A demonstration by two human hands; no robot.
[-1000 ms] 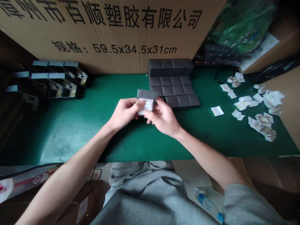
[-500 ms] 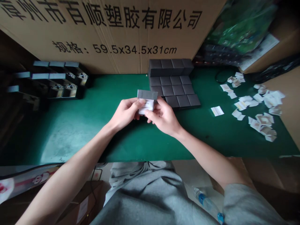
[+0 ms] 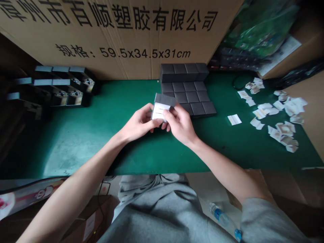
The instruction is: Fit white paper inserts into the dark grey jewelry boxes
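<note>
Small grey hinged box (image 3: 162, 107) held above green tabletop (image 3: 101, 135), lid open, white lining or card inside, possibly printed. Left hand (image 3: 138, 124) clamped on box's left side, right hand (image 3: 179, 124) gripping right side. Closed grey boxes (image 3: 188, 91) stacked just behind; open boxes (image 3: 63, 84) well left.

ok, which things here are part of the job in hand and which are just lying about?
In hand:
- small grey box, gripped by left hand and right hand
- stacked closed grey boxes
- open boxes
- paper slips

Lying about:
- big carton
- water bottle
- green mat
</note>
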